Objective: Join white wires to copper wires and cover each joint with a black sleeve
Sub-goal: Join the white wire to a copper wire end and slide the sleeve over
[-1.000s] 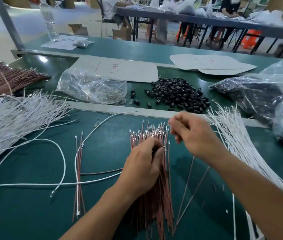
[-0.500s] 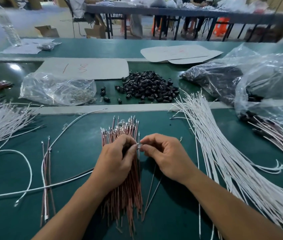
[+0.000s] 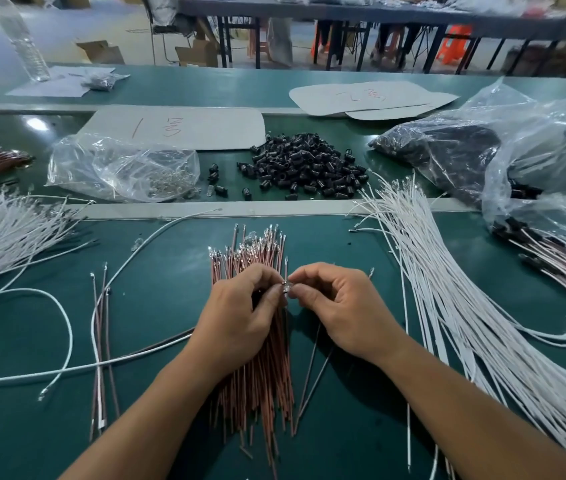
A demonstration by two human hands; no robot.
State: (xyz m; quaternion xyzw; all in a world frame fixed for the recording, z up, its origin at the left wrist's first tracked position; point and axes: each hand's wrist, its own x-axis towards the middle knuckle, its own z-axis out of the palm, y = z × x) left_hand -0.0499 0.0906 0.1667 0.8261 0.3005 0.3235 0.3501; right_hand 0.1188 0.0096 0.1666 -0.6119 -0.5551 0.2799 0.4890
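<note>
A bundle of copper wires [image 3: 257,386] lies lengthwise on the green mat in front of me, metal terminals at its far end. My left hand [image 3: 240,317] rests over the bundle and pinches a wire end at its fingertips. My right hand [image 3: 337,306] meets it fingertip to fingertip, pinching a small metal terminal [image 3: 286,288] between them. White wires [image 3: 465,323] fan out to the right. A pile of black sleeves [image 3: 305,169] sits beyond the mat's far edge.
More white wires [image 3: 4,233] lie at the left, with loose white and copper wires [image 3: 101,341] between them and the bundle. A clear bag of metal terminals [image 3: 122,168] and larger plastic bags [image 3: 517,143] stand at the back. Finished sleeved wires [image 3: 558,258] lie far right.
My right hand came down from above the bundle's far end and met my left hand's fingertips at a wire end. The view has shifted to the right.
</note>
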